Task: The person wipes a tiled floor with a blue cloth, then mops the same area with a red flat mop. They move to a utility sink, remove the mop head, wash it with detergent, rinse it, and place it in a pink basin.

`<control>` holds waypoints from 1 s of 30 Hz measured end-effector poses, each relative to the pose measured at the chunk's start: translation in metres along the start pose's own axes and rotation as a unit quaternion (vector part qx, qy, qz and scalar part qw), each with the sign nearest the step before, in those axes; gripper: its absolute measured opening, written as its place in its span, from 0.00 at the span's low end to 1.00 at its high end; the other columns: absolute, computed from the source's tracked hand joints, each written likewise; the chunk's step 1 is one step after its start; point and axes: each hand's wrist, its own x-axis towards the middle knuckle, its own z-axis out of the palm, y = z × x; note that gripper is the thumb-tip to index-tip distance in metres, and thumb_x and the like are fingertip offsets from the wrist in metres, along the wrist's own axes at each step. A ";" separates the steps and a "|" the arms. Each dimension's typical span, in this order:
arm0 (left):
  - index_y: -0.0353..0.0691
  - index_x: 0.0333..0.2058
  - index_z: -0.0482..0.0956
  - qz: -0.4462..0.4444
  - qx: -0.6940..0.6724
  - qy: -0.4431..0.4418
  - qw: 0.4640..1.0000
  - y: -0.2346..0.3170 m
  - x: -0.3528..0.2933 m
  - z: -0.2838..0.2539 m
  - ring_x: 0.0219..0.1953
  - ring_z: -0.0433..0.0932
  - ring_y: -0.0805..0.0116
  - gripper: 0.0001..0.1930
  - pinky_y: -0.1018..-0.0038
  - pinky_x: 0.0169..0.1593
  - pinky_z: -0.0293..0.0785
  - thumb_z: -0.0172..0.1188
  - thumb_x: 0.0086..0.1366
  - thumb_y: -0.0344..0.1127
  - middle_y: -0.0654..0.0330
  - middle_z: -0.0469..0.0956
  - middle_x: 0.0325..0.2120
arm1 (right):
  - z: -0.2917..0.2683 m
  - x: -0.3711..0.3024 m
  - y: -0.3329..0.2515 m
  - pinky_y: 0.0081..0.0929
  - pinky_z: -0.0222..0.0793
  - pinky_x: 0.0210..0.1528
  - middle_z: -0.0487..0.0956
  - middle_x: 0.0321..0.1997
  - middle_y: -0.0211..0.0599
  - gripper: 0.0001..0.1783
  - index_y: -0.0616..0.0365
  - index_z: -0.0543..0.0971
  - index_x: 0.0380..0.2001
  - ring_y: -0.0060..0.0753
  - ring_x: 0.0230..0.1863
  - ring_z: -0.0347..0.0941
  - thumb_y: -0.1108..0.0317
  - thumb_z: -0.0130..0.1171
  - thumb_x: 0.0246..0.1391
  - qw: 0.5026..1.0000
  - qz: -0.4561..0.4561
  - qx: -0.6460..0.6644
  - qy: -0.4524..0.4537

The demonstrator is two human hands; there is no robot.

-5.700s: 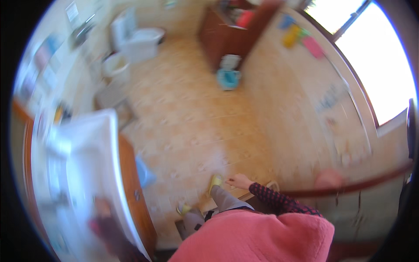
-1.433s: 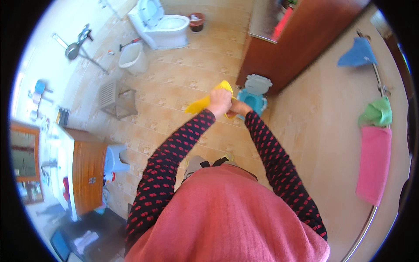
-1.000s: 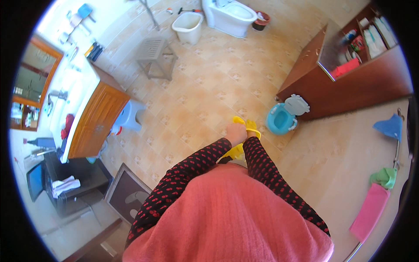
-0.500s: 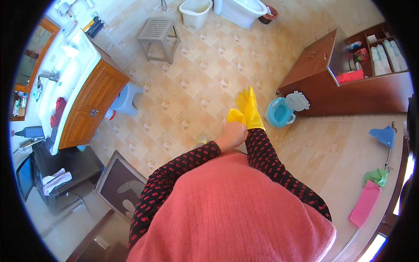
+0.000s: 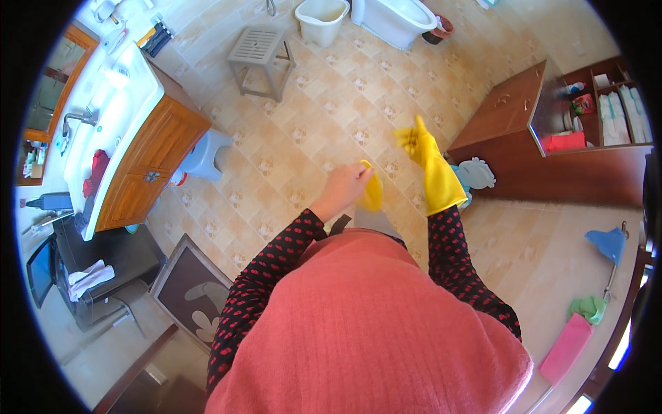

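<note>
A second yellow glove [image 5: 372,192] is pinched in the bare left hand [image 5: 343,188] — fingers closed on it, just above the red apron. The right hand [image 5: 417,141], already gloved in yellow, is held up beside it with fingers spread, gripping nothing. Farther off, a grey stool [image 5: 261,51] and a white bucket [image 5: 321,16] are seen on the tiled floor.
</note>
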 end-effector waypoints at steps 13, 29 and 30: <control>0.32 0.24 0.77 -0.159 -0.107 0.034 0.981 -0.023 0.164 0.025 0.20 0.81 0.61 0.17 0.66 0.29 0.76 0.52 0.67 0.38 0.52 0.79 0.17 | 0.017 0.013 -0.037 0.27 0.76 0.38 0.82 0.35 0.52 0.43 0.68 0.75 0.50 0.40 0.34 0.81 0.31 0.44 0.60 0.955 0.231 -0.122 -0.138; 0.34 0.29 0.76 -0.071 0.132 0.025 0.988 0.001 0.314 0.061 0.34 0.78 0.43 0.10 0.53 0.38 0.72 0.51 0.65 0.34 0.44 0.79 0.28 | -0.024 0.133 -0.150 0.31 0.70 0.20 0.82 0.23 0.39 0.17 0.54 0.80 0.41 0.36 0.21 0.79 0.54 0.50 0.61 0.944 -0.047 -0.309 -0.110; 0.33 0.32 0.77 -0.035 0.104 0.021 0.994 -0.005 0.325 0.063 0.37 0.78 0.44 0.10 0.56 0.40 0.73 0.51 0.65 0.34 0.43 0.79 0.30 | -0.022 0.132 -0.161 0.32 0.70 0.20 0.82 0.23 0.39 0.17 0.54 0.80 0.41 0.36 0.21 0.79 0.55 0.49 0.61 0.917 -0.067 -0.386 -0.074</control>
